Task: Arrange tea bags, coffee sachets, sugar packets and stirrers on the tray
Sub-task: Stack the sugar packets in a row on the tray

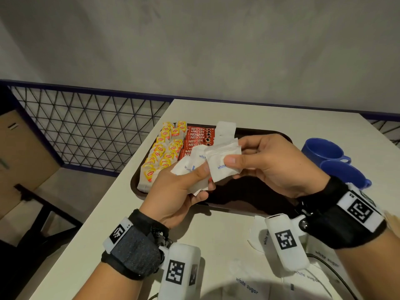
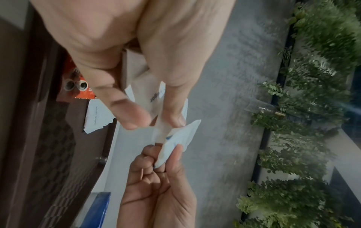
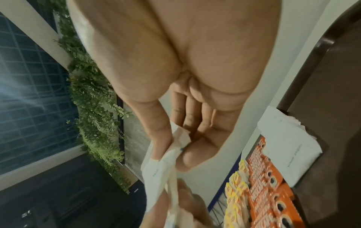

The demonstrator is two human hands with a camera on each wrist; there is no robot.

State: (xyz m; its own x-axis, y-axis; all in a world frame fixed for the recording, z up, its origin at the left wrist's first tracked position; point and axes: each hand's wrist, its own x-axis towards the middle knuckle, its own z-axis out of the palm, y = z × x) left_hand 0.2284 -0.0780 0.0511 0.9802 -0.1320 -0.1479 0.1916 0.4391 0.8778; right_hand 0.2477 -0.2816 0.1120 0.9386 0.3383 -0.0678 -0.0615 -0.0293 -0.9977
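White table point(image 1: 216, 234), brown tray point(image 1: 255, 198); both hands' fingers point(image 1: 232, 160) pinching white, blue-lettered sugar packets point(image 1: 223, 161).

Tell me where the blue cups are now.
In the head view, the two blue cups stand on the white table, right of the brown tray, behind the right hand.

Two bare hands, the left hand point(image 1: 173, 191) and the right hand point(image 1: 279, 163), showed no sleeves. Each wrist wore a wide black strap point(image 1: 134, 245) with a grey fabric patch and a white band printed with a black square code. A white, rounded camera pod point(image 1: 179, 271) bearing the same kind of code hung from metal clips under each wrist.
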